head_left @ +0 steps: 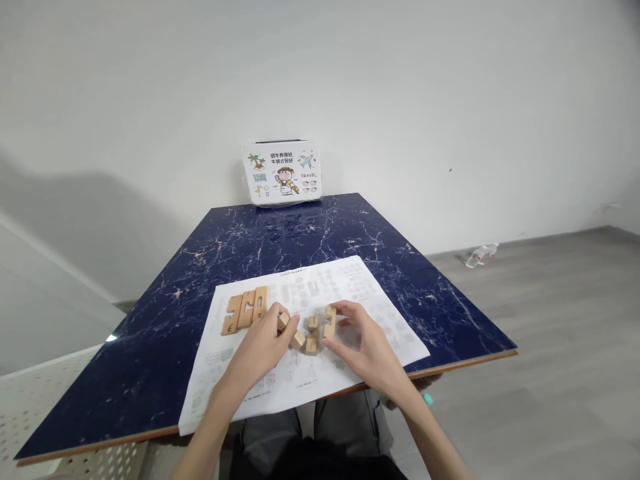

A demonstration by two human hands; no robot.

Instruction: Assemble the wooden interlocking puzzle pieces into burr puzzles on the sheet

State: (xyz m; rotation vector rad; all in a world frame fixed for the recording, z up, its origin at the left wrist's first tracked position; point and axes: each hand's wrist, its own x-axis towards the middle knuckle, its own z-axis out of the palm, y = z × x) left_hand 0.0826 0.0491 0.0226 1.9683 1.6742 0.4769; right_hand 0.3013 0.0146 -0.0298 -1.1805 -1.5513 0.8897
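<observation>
Several notched wooden puzzle blocks lie on a printed paper sheet [345, 280] on a dark blue marble-patterned table [225, 247]. My left hand [263, 347] has its fingers closed on one small wooden piece [283, 321], with another piece [299, 339] just beside its fingertips. My right hand [363, 337] pinches an upright wooden piece [329, 321] between thumb and fingers. Between the two hands stand two more small pieces [312, 335]. Three longer blocks [244, 311] rest side by side to the left, apart from both hands.
A small white box [283, 172] with cartoon travel pictures stands at the table's far edge against the wall. A white perforated surface [45, 393] is at lower left. A clear plastic bottle [480, 254] lies on the grey floor to the right.
</observation>
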